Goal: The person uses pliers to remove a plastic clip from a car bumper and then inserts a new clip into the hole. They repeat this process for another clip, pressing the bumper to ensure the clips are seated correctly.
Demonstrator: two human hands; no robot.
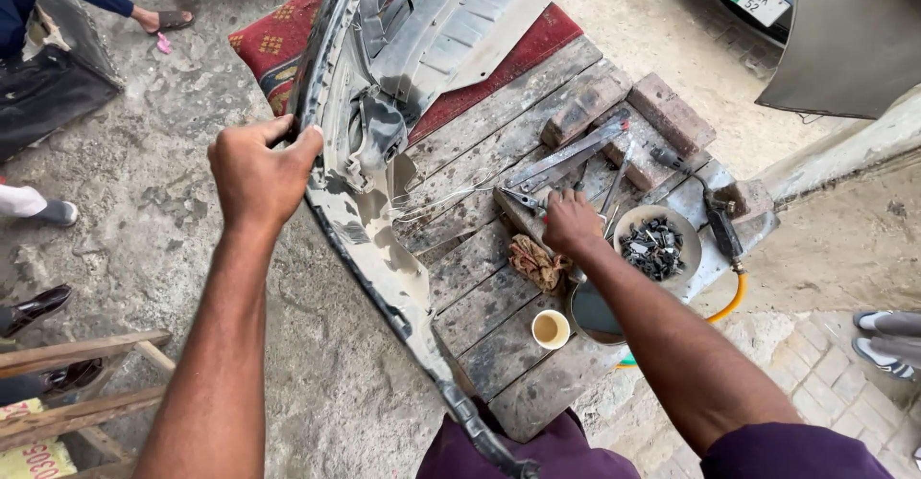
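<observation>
From the head camera I am looking down at a grey car bumper [384, 220] that is lying tilted across a low wooden pallet table [499, 326], its edge running from the far left down to the near centre. My left hand [257, 174] is closing firmly around the bumper's upper edge, fingers curled over the rim and thumb pressing beside them. My right hand [571, 222] is reaching out over the table to the right of the bumper, fingers bent and closing on the handles of a pair of pliers [523, 198] that is lying on the planks; I cannot tell how firm that grip is.

Just near of that hand a crumpled brown rag [537, 263] is sitting on the wood. To its right a round metal bowl [683, 239] is holding dark clips and screws. A small cup of milky tea [551, 328] is standing at the near edge, touching a dark round pan [590, 316]. Two bricks [672, 113] are lying at the far side, with a flat metal bar [566, 158] beside them. A red patterned cushion [278, 43] is showing under the bumper's far end.
</observation>
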